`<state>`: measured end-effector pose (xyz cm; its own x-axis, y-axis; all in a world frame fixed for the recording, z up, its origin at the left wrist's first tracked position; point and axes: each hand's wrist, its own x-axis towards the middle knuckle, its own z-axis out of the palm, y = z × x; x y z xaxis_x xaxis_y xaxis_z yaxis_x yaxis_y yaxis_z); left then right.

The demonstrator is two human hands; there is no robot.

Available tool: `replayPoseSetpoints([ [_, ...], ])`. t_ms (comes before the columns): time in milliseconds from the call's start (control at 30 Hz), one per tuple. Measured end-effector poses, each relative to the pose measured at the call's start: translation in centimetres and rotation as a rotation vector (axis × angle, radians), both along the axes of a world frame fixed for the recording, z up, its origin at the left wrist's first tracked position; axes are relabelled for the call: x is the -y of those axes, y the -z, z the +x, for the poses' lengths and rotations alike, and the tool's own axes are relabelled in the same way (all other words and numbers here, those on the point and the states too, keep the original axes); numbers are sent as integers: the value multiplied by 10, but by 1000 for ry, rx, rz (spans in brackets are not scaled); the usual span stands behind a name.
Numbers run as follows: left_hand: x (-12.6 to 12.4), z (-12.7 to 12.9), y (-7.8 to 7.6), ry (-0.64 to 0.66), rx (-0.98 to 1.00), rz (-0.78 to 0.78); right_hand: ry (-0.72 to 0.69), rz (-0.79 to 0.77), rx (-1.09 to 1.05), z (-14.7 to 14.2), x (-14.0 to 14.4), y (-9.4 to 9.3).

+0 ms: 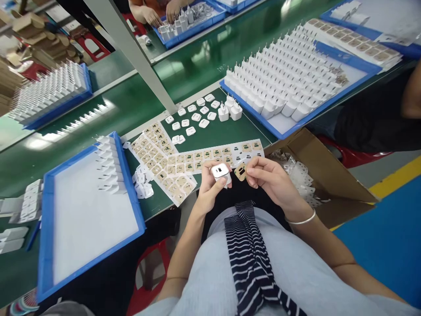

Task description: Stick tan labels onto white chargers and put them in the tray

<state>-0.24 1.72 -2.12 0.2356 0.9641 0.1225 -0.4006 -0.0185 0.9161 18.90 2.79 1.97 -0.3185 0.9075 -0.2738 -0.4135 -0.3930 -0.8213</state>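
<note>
Now left hand (208, 186) grips charger (220, 171); right hand (271, 177) pinches label (240, 172).

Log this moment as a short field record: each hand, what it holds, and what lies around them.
left hand: grips a white charger plug between thumb and fingers
right hand: pinches a small tan label beside the plug
sticker sheets: flat on the green bench, just beyond both hands
left tray: blue rim, one row of white plugs at its far side
right tray: blue, packed with upright white plugs
cardboard box: open, at the person's right, clear bags inside
</note>
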Motion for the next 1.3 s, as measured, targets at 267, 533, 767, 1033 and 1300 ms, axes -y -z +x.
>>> replayPoseSetpoints([
  [267, 6, -13, -19, 34, -401, 256, -248, 71, 56, 4, -13, -36],
  [533, 14, -11, -31, 15, -485, 370, -309, 111, 171, 0, -14, -44],
  [767, 14, -8, -34, 13, -485, 375, -281, 120, 168, 0, -10, -42],
  [1033, 14, -7, -34, 22, -491, 390, -285, 128, 170, 2, -10, -42],
  [1300, 14, -6, -34, 27, -469, 371, -288, 119, 165, 2, -10, -43],
])
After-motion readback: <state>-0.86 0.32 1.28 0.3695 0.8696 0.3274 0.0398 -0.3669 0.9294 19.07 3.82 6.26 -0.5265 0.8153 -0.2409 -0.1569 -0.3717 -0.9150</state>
